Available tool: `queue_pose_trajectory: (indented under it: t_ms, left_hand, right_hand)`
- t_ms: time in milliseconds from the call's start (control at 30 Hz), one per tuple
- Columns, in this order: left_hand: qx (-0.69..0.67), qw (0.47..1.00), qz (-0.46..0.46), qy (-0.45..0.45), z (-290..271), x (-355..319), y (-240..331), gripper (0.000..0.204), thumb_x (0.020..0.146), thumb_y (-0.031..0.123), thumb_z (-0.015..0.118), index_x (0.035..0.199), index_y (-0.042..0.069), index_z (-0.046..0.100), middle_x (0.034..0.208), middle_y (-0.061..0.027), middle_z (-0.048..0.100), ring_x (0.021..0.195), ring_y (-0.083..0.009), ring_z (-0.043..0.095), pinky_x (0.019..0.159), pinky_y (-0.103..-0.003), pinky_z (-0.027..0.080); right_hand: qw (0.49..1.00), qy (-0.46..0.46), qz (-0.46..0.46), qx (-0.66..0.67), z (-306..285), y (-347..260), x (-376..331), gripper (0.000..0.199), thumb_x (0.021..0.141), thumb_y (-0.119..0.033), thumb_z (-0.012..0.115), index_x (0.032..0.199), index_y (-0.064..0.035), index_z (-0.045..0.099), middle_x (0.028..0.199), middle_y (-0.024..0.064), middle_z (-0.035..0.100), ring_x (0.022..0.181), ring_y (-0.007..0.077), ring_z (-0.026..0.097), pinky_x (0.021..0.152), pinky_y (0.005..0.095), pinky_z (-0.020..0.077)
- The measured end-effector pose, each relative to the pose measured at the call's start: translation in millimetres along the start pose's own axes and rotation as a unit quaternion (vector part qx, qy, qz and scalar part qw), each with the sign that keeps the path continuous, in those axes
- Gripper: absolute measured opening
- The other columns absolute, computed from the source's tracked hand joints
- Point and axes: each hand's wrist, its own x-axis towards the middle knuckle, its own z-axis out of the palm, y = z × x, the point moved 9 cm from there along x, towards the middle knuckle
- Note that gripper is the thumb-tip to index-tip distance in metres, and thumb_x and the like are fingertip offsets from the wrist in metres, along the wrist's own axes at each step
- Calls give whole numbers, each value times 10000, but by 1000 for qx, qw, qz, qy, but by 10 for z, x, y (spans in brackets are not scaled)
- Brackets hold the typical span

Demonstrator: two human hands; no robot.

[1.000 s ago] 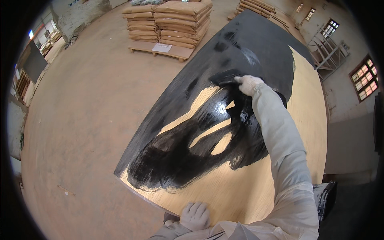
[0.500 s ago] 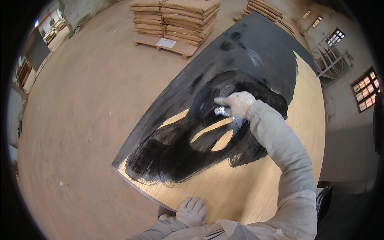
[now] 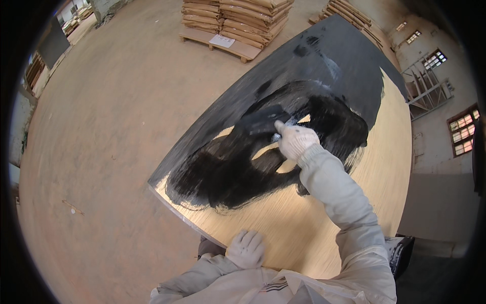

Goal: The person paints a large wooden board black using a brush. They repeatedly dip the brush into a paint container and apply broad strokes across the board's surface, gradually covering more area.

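Note:
A large wood-grain panel (image 3: pixel 288 223) lies in front of me, its far part covered in dark grey-black paint. Wet black paint (image 3: pixel 212 177) spreads in broad curved strokes over the middle, with a few bare yellowish patches between them. My right hand (image 3: pixel 298 142), in a whitish glove, is closed round the handle of a wide paintbrush (image 3: pixel 263 120). The brush's dark head lies against the wet paint, to the left of the hand. My left hand (image 3: pixel 245 249), also gloved, rests flat with fingers extended on the bare wood at the near edge.
Brown paper-wrapped bundles (image 3: pixel 250 23) are stacked on a wooden pallet (image 3: pixel 202 39) beyond the panel. More stacked boards (image 3: pixel 349 12) stand at the far end. A metal frame (image 3: pixel 430 93) leans by the right wall. A dark container (image 3: pixel 402 256) sits beside my right arm.
My right hand has drawn nearer and slightly left, and the brush head now shows plainly. The view has shifted a little; my left hand stays on the near edge.

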Motion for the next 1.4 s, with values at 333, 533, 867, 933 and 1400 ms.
queue_pose_trajectory:
  t_ms: [333, 533, 867, 933, 1400]
  left_hand:
    - [-18, 1000, -4, -8, 3, 46, 20, 297, 640, 105, 703, 933, 90, 657, 1110, -101, 693, 1030, -305, 667, 861, -493, 533]
    - [15, 1000, 9, 7, -28, 7, 37, 331, 642, 131, 721, 956, 45, 660, 1105, -129, 667, 1017, -311, 642, 843, -468, 521]
    - [3, 1000, -4, -1, -8, 49, 25, 312, 628, 124, 716, 925, 64, 638, 1077, -126, 667, 985, -322, 661, 795, -482, 526]
    - [7, 1000, -4, -27, 48, 2, 32, 357, 633, 146, 725, 972, 53, 659, 1131, -140, 664, 1046, -334, 639, 864, -489, 529]
    - [38, 997, 27, -61, 95, 50, 40, 244, 703, 166, 705, 928, 86, 655, 1089, -99, 703, 1027, -286, 687, 818, -461, 528]
  right_hand:
    - [997, 26, 24, 68, 120, -503, -127, 409, 1127, -198, 386, 1412, -72, 652, 1226, 184, 788, 1136, 417, 753, 983, 498, 588]
    - [998, -30, -32, -41, 225, -295, -247, 574, 1042, -215, 489, 1614, -259, 514, 1415, 196, 710, 1293, 392, 691, 1089, 472, 553]
    - [995, -55, 4, -83, -270, 563, -76, 529, 1061, -304, 555, 1588, -249, 560, 1456, 152, 694, 1341, 350, 665, 1116, 444, 532]
    - [996, -42, -5, -77, -435, 886, 46, 558, 1050, -257, 547, 1607, -266, 542, 1499, 145, 669, 1371, 330, 651, 1146, 444, 515]
    - [993, 28, 118, 10, -814, 2294, 1151, 703, 977, -92, 576, 1629, -353, 525, 1430, 128, 718, 1254, 295, 735, 1040, 395, 581]
